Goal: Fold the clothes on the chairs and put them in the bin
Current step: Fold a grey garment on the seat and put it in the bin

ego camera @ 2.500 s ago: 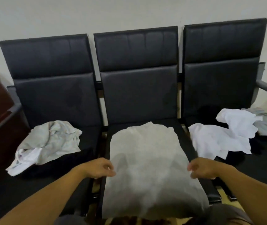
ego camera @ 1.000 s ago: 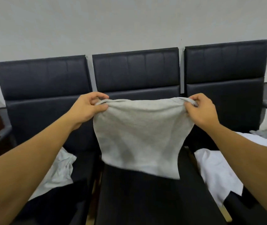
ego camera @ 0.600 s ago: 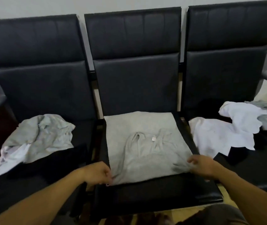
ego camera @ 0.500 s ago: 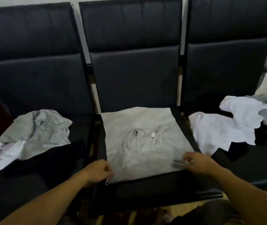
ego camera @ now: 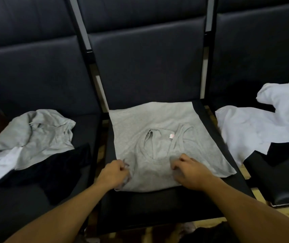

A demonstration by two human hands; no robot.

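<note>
Grey tank top (ego camera: 159, 146) lies half-folded at centre frame on the mid chair (ego camera: 157, 207); my left hand (ego camera: 114, 174) pinches its near-left corner, right hand (ego camera: 191, 171) w/ curled fingers grips its near edge; crumpled grey pile (ego camera: 35, 135) at left & white clothes (ego camera: 259, 127) at right unfolded; no bin in view.

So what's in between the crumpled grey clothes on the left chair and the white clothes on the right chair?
In the head view, the middle chair lies between them, with a grey tank top spread flat on its seat. Both hands grip its near edge: left hand, right hand.
</note>
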